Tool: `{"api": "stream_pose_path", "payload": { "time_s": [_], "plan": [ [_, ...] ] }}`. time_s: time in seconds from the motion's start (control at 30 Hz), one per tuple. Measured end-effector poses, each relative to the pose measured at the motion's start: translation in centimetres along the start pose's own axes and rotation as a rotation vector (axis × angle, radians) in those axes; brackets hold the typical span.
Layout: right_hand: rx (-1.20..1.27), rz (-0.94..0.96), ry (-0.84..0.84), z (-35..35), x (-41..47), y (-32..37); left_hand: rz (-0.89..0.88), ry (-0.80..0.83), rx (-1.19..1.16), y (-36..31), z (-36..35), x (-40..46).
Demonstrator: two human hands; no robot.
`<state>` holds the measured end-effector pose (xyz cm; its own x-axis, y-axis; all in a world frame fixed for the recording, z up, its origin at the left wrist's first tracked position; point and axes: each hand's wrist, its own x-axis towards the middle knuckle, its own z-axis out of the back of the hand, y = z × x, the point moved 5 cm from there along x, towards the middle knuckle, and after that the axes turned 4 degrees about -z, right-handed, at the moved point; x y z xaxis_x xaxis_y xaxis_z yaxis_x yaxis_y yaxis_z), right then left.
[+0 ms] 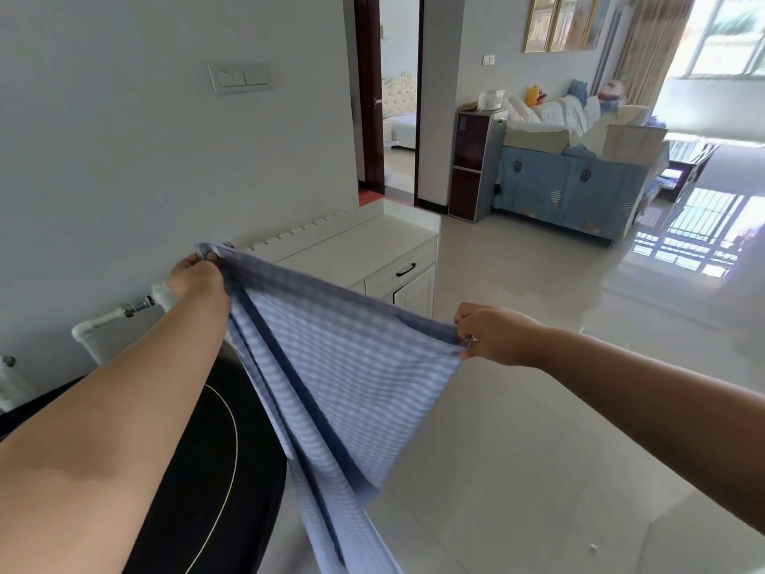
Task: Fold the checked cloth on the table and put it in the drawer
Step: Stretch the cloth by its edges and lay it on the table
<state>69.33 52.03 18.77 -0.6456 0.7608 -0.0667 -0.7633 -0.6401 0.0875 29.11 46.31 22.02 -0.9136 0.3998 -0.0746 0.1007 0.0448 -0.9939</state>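
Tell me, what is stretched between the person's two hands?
The blue checked cloth spans from the left hand to the right hand, each gripping a top corner, the rest hanging down. The head view shows it.

Checked cloth (331, 366): lower end cut off by bottom edge; weave motion-blurred. Black worktop (207, 449): largely hidden behind left forearm.

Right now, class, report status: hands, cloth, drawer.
Left hand and right hand each pinch the cloth, held up, hanging. Drawer shut. Path looks clear.
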Motion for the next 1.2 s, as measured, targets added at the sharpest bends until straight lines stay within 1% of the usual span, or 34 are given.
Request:
{"api": "stream_pose_path", "payload": {
  "time_s": [0.07,0.1,0.17,0.27,0.3,0.33,0.4,0.43,0.5,0.57,0.63,0.7,0.77,0.83,0.93,1.03,1.1,1.17,1.2],
  "plan": [
    [0.041,0.008,0.001,0.4,-0.4,0.0,0.024,-0.019,-0.067,-0.3,0.6,-0.2],
    [0.073,0.007,0.004,0.6,-0.7,0.0,0.038,-0.063,-0.074,0.0,1.0,0.4],
    [0.123,-0.010,0.010,1.0,-1.3,-0.2,0.034,-0.095,-0.067,0.3,2.0,0.5],
    [0.141,-0.061,-0.042,1.0,-1.6,-0.3,0.010,-0.062,-0.055,0.6,2.4,1.0],
    [0.189,-0.077,-0.083,1.0,-1.6,-0.2,0.005,-0.060,-0.057,0.7,2.4,1.3],
    [0.287,-0.092,-0.125,1.0,-1.6,-0.1,0.006,-0.054,-0.069,0.7,2.5,1.8],
    [0.550,-0.131,-0.228,1.3,-1.4,0.0,0.000,-0.019,-0.089,0.4,2.8,2.3],
    [0.670,-0.156,-0.292,1.6,-1.4,0.1,-0.009,0.017,-0.072,0.1,2.8,2.4],
    [0.855,-0.214,-0.427,2.3,-1.1,-0.3,-0.033,0.117,0.043,-0.4,2.6,2.3],
    [0.961,-0.264,-0.533,3.2,-0.8,-1.3,-0.043,0.215,0.109,-0.4,2.1,2.2],
    [1.070,-0.338,-0.574,3.8,-0.5,-3.0,-0.034,0.320,0.147,-0.2,1.3,2.0],
    [1.190,-0.419,-0.563,3.9,-0.1,-5.0,0.008,0.425,0.208,0.2,0.3,1.7],
    [1.094,-0.506,-0.561,4.1,0.1,-6.7,0.035,0.511,0.246,0.7,-0.8,1.3],
    [0.987,-0.539,-0.567,4.4,0.5,-7.5,0.038,0.568,0.273,1.0,-2.0,0.5],
    [0.950,-0.553,-0.553,4.4,1.3,-7.9,0.049,0.591,0.270,1.2,-3.5,-0.1],
    [0.842,-0.502,-0.509,4.4,1.7,-7.3,0.037,0.579,0.157,1.1,-5.5,-0.9],
    [0.723,-0.395,-0.429,4.6,1.6,-6.0,0.017,0.524,0.093,1.0,-6.8,-1.4],
    [0.571,-0.279,-0.265,4.5,1.1,-4.6,0.016,0.450,0.042,1.1,-8.1,-1.3],
    [0.452,-0.241,-0.175,4.1,0.9,-4.1,0.018,0.420,0.022,1.1,-8.6,-1.2]
  ]
}}
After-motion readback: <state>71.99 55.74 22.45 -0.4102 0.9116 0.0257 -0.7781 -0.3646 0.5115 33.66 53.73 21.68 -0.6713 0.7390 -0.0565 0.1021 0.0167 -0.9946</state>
